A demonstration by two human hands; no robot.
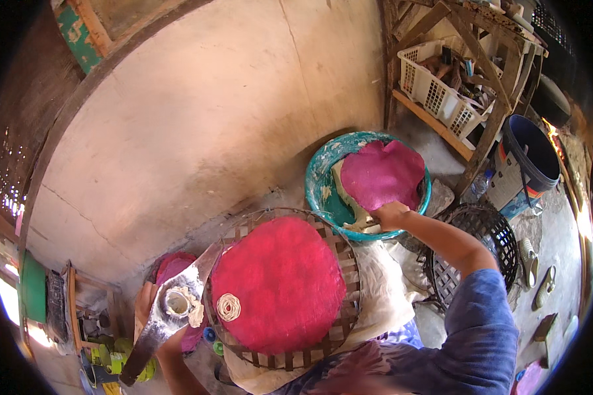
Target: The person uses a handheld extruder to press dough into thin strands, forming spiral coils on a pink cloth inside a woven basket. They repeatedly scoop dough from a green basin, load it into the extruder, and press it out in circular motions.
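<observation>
My left hand grips a dusty metal tool with a round cylinder and pale dough stuck round it. Beside it, a red round sheet on a woven bamboo tray carries one small coiled pale dough ring. My right hand reaches into a teal basin, fingers curled on pale dough at the lower edge of a magenta sheet. Pale cloth lies under the tray's right side.
A wooden rack with a white crate stands upper right, above a dark bucket and water bottle. A black openwork basket and sandals are at right. A wall backs the work area; a low wooden stand is at left.
</observation>
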